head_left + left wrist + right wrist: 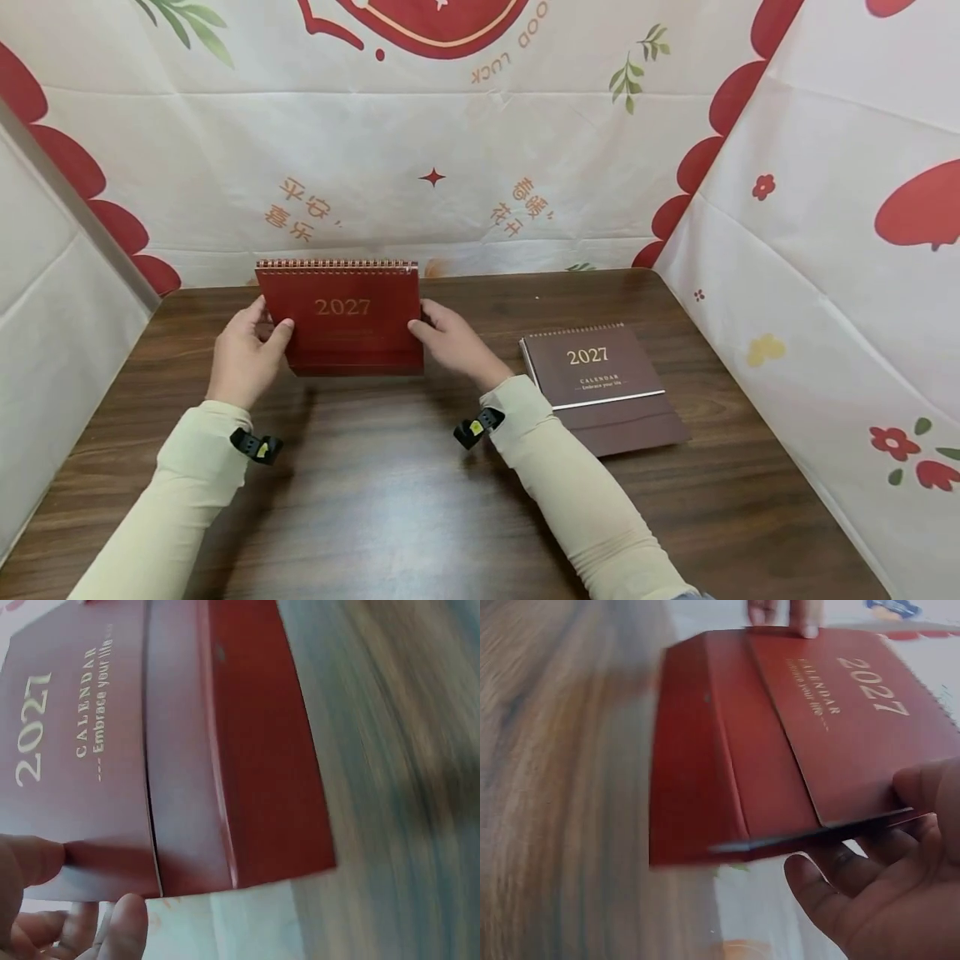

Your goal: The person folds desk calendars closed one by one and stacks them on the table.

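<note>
A red desk calendar (352, 321) marked 2027 in gold, with a spiral binding along its top, is held between both hands above the far part of the table. My left hand (247, 350) grips its left edge, thumb on the front cover and fingers behind. On the opposite edge my right hand (461, 337) pinches it the same way. Both wrist views show the red calendar (187, 750) close up, its lower base flap (686, 765) folded at an angle. To the right of my right forearm, a brown 2027 desk calendar (600, 371) rests on the table.
The wood-grain table (390, 508) has a rounded far right corner. White printed cloth (390, 142) hangs behind it and along both sides. Each wrist wears a small black camera strap (478, 427).
</note>
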Tool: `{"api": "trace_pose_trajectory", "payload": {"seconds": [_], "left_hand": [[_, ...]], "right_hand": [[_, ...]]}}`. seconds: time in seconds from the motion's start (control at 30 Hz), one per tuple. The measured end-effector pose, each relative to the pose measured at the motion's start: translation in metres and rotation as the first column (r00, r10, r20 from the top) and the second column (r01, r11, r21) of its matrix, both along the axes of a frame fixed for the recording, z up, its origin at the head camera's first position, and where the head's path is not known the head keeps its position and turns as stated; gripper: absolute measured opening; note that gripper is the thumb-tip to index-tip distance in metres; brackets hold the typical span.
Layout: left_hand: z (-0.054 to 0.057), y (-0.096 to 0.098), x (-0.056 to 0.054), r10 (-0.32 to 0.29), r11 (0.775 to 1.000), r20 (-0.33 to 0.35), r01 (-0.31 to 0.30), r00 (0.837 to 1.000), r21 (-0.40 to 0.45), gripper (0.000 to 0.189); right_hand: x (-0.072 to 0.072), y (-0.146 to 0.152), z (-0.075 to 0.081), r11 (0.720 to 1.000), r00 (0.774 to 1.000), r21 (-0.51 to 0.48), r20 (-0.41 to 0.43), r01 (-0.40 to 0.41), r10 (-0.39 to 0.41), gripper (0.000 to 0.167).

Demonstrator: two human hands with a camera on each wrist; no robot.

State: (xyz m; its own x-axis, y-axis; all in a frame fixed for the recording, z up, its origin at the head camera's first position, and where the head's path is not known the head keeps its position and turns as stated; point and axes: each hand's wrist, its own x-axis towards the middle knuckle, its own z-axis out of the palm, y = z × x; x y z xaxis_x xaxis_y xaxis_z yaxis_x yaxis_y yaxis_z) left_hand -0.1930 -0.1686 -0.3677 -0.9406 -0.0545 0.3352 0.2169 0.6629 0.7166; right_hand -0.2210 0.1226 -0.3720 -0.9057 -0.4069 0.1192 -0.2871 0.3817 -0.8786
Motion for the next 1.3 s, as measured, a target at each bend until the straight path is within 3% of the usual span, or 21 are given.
{"api": "trace_pose_trajectory", "payload": {"seconds": [0.17, 0.33, 0.43, 0.53, 0.67, 0.77, 0.9, 1.07, 1.17, 1.2, 1.3], "left_hand": [[0.002, 0.02, 0.009, -0.009, 1.0, -0.069, 0.008, 0.998, -0.016, 0.039], [0.006, 0.034, 0.013, 0.01, 1.0, -0.116, -0.008, 0.993, 0.015, 0.034], [0.007, 0.039, 0.015, -0.023, 0.998, -0.112, 0.03, 0.993, 0.055, 0.032], [0.006, 0.041, 0.014, -0.1, 0.988, -0.075, 0.108, 0.992, 0.112, 0.03], [0.004, 0.043, 0.014, -0.194, 0.972, -0.003, 0.193, 0.981, 0.136, 0.03], [0.002, 0.046, 0.013, -0.237, 0.965, 0.057, 0.228, 0.97, 0.13, 0.03], [-0.008, 0.052, 0.008, -0.278, 0.958, 0.19, 0.256, 0.942, 0.13, 0.028], [-0.028, 0.06, 0.001, -0.3, 0.952, 0.369, 0.302, 0.88, 0.054, 0.029], [-0.038, 0.065, -0.001, -0.317, 0.942, 0.444, 0.334, 0.838, 0.041, 0.031], [-0.041, 0.066, -0.001, -0.31, 0.941, 0.46, 0.339, 0.832, 0.022, 0.031], [-0.047, 0.069, -0.003, -0.289, 0.928, 0.465, 0.364, 0.837, -0.078, 0.034]], "right_hand": [[0.004, 0.015, 0.007, 0.991, 0.999, -0.125, 0.018, 0.047, -0.046, 0.025], [0.01, 0.025, 0.007, 0.981, 0.994, -0.159, 0.011, 0.107, -0.107, 0.025], [0.013, 0.028, 0.007, 0.975, 0.988, -0.165, -0.016, 0.146, -0.151, 0.025], [0.018, 0.031, 0.009, 0.971, 0.97, -0.104, -0.088, 0.216, -0.226, 0.024], [0.022, 0.036, 0.009, 0.946, 0.935, 0.065, -0.186, 0.318, -0.302, 0.027], [0.023, 0.043, 0.004, 0.927, 0.937, 0.171, -0.173, 0.333, -0.304, 0.026], [0.023, 0.054, -0.002, 0.901, 0.953, 0.311, -0.087, 0.303, -0.29, 0.022], [0.024, 0.065, -0.011, 0.854, 0.969, 0.477, 0.018, 0.209, -0.248, 0.021], [0.024, 0.068, -0.019, 0.851, 0.97, 0.503, 0.09, 0.15, -0.225, 0.021], [0.024, 0.069, -0.022, 0.852, 0.969, 0.505, 0.111, 0.135, -0.219, 0.021], [0.022, 0.072, -0.029, 0.837, 0.972, 0.533, 0.102, 0.126, -0.211, 0.021]]}}
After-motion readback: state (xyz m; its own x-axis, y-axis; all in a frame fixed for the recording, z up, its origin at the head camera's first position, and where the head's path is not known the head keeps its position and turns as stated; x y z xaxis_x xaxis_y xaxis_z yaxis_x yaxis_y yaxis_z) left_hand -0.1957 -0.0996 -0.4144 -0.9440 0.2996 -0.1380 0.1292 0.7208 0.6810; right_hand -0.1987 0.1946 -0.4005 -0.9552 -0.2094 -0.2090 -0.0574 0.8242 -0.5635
